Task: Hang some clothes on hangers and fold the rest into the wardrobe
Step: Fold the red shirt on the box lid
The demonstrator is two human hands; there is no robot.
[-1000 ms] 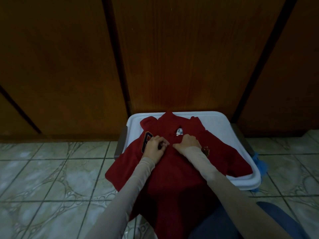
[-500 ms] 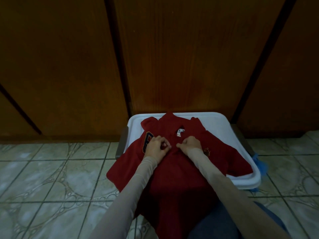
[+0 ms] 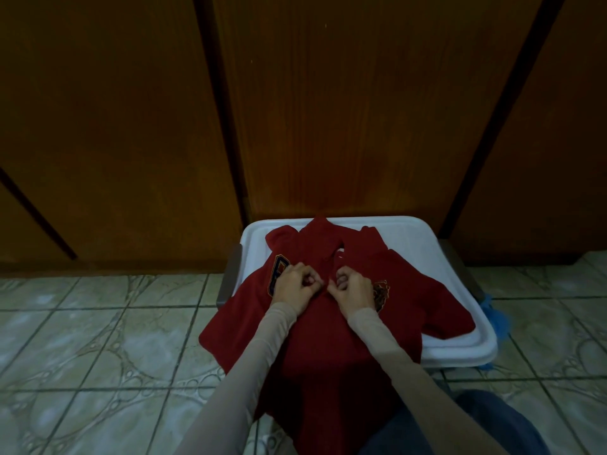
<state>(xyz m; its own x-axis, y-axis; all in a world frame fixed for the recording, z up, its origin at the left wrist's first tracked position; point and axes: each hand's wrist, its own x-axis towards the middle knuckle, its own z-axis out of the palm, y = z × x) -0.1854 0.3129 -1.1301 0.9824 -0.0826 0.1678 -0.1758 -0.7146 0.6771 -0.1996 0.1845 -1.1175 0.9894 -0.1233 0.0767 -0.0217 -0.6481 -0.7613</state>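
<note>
red polo shirt (image 3: 328,349) lies front-up across a white plastic lid (image 3: 427,257), collar at the far end and the lower part hanging over the near edge toward the person's lap; its left sleeve spills off the lid's left side above the tiled floor (image 3: 98,339), while the right sleeve rests on the lid's bare white surface. on the shirt's chest, a dark patch with orange edging (image 3: 277,274) sits just left of the left hand, and an embroidered crest (image 3: 381,292) shows just right of the right hand. left hand (image 3: 295,285) and right hand (image 3: 353,287) sit side by side at the placket just below the collar, nearly touching each other; both have fingers curled in, with fingertips and thumbs pinching the red fabric at the shirt's centre line, though what exactly lies between the fingertips is too small to tell. both forearms are covered by pale, close-fitting sleeves (image 3: 249,372) that run from the near edge up to the wrists. brown wooden wardrobe doors (image 3: 361,110) fill the far half of the scene, with dark vertical gaps between panels. a bit of blue material (image 3: 497,320) peeks out from under the lid's right side, and dark blue trousers (image 3: 460,425) show at the near right corner
</note>
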